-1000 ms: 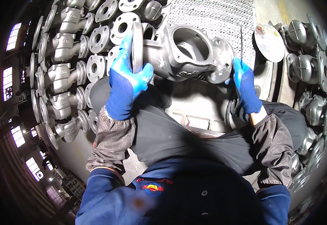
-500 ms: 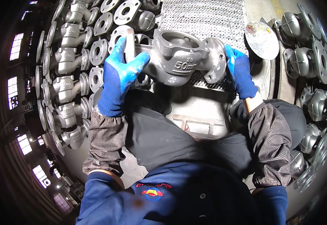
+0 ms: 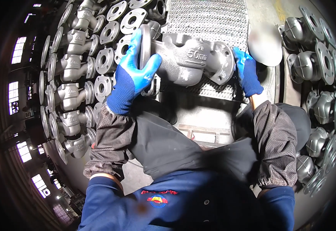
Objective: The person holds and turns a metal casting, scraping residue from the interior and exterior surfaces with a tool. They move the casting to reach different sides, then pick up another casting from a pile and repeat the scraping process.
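A grey cast-metal valve body (image 3: 189, 59) with a flange at each end lies across the space between my gloved hands. My left hand (image 3: 135, 71), in a blue coated glove, grips the left flange (image 3: 145, 46), its thumb spread along the near side of the body. At the other end, the fingers of my right hand (image 3: 247, 71) press against the right flange (image 3: 224, 63). The body's round top opening faces away, with only its rim showing. Beneath and behind it is a ridged metal surface (image 3: 208, 19).
Rows of similar valve bodies (image 3: 71, 67) stand close on the left, and more valve bodies (image 3: 304, 65) line the right. A pale round disc (image 3: 266, 46) sits just beyond my right hand. Below the ridged surface is a metal frame (image 3: 204, 133), near my knees.
The valve body has rolled away from me, so its top opening no longer faces up. Both hands stay at its flanges and have turned with it. The view has shifted slightly.
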The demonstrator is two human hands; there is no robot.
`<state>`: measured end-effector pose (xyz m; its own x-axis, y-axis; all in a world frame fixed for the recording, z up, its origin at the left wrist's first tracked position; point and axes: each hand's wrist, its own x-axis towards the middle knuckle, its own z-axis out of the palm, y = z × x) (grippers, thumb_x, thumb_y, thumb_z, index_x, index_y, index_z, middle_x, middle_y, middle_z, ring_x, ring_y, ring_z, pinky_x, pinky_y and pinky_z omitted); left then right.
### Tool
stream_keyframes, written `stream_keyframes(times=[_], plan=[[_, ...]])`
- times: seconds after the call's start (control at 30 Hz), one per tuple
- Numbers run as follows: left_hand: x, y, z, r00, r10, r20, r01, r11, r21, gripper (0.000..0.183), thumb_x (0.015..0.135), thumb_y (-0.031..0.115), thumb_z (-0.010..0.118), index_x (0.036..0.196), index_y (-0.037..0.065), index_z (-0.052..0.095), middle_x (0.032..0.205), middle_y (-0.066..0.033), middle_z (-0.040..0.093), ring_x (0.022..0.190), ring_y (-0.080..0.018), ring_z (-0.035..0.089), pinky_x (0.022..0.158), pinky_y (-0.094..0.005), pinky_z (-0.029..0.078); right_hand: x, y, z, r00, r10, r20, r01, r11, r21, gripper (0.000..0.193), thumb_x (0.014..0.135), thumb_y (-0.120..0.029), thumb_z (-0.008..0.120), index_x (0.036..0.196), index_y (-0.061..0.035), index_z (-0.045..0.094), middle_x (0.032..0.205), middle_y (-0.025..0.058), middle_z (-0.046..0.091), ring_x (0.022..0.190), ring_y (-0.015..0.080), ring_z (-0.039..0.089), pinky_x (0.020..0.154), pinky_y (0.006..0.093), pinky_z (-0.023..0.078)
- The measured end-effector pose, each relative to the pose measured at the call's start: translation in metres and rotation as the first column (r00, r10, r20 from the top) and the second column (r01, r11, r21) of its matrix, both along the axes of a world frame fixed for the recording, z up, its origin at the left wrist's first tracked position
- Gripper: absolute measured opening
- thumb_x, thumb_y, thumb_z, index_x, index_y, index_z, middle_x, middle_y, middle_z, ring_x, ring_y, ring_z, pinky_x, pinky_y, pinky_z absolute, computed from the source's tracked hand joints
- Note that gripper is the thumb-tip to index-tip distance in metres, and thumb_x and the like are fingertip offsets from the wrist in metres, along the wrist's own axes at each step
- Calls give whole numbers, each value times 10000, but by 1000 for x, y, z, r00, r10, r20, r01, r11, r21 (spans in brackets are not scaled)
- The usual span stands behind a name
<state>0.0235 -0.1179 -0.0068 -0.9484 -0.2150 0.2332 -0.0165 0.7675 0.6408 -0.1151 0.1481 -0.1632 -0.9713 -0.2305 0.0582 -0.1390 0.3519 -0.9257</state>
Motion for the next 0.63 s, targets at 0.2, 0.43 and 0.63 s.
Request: stream_keyframes(times=[0.2,0.43,0.63], plan=[[13,-15,-10,989,150,-12,-145,969,199,717,778,180,704,1352,-94,372,1273,-208,529,1122,-192,550,951,-292,435,-4,-27,60,995,-21,101,19,1000,13,244,900,-189,617,1094,-44,650,806,-11,636,617,29,475,541,175,385],[17,-19,-20,976,205,69,-213,969,129,725,765,224,694,1350,-77,390,1237,-239,557,1064,-202,599,903,-290,468,-13,-88,87,920,387,63,-391,902,184,417,836,-294,674,1111,11,604,935,75,652,784,120,607,720,239,492],[15,-21,-16,973,194,128,-203,978,58,739,763,267,681,1367,-43,389,1252,-238,550,1098,-257,598,943,-317,453,-29,-80,92,873,354,335,-419,896,146,549,771,-469,732,1120,-56,634,879,65,672,760,143,628,722,238,499]])
